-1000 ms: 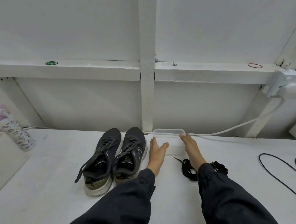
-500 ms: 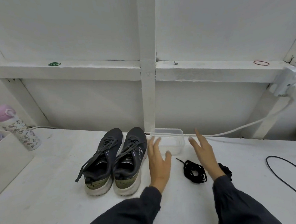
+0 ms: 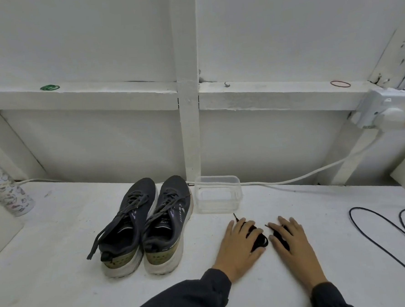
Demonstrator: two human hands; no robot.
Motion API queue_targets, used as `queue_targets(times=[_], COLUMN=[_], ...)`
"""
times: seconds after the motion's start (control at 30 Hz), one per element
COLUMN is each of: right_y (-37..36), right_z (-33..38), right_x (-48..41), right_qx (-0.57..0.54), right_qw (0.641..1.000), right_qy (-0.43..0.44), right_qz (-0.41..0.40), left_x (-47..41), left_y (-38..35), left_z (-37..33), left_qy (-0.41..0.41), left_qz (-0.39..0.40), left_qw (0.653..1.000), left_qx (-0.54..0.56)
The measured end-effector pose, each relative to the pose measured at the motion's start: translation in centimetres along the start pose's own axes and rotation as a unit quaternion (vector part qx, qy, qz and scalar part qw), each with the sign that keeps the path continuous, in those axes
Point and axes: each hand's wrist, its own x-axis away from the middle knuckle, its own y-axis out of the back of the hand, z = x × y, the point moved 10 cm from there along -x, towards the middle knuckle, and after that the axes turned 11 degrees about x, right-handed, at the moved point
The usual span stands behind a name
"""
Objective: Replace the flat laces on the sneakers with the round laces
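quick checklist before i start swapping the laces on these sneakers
1. Dark grey mesh sneakers upright, side by side on the white table: ok.
2. Grey flat laces out of the sneakers: not ok, both threaded.
3. Black round laces at hand: ok, one bundle under the left hand, one under the right hand.
4. Hands gripping the bundles: not ok, fingers lie flat.
5. Round laces long enough: cannot tell, bundled.

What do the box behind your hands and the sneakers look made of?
Box: probably clear plastic, slightly glossy; the white cable shows through it. Sneakers: matte dark grey fabric uppers, seemingly mesh; pale soles look like foam or rubber.
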Motion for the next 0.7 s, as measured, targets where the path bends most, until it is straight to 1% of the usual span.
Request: queue_targets(times=[0.13,0.3,0.43,0.53,0.6,0.7], right_y=[-1.5,-3.6,-4.6,-4.6,-4.5,-4.7], right_z=[2.3,7.2,10.2,10.6,10.6,10.4], right_x=[-0.2,-0.8,-1.3,-1.4,-1.4,-1.5], right_qx=[-0.015,-0.014,-0.016,-0.015,-0.006,-0.015], right_qw=[1.0,0.999,0.998,0.998,0.998,0.997], right_qy=[0.011,0.051,0.064,0.053,0.06,0.073], right_qz=[-0.004,0.004,-0.004,-0.02,-0.029,-0.036], left_x=[2.3,5.7,6.8,6.9,6.8,6.8], left_y=[1.7,4.7,5.6,5.8,6.0,5.9], left_z=[2.5,6.3,7.7,7.6,7.7,7.3], left_qy=[0.029,0.088,0.126,0.135,0.14,0.121], left_qz=[-0.028,-0.076,-0.082,-0.091,-0.097,-0.101], left_qw=[0.999,0.993,0.989,0.987,0.985,0.987], left_qx=[0.006,0.009,-0.005,-0.003,0.0,0.014])
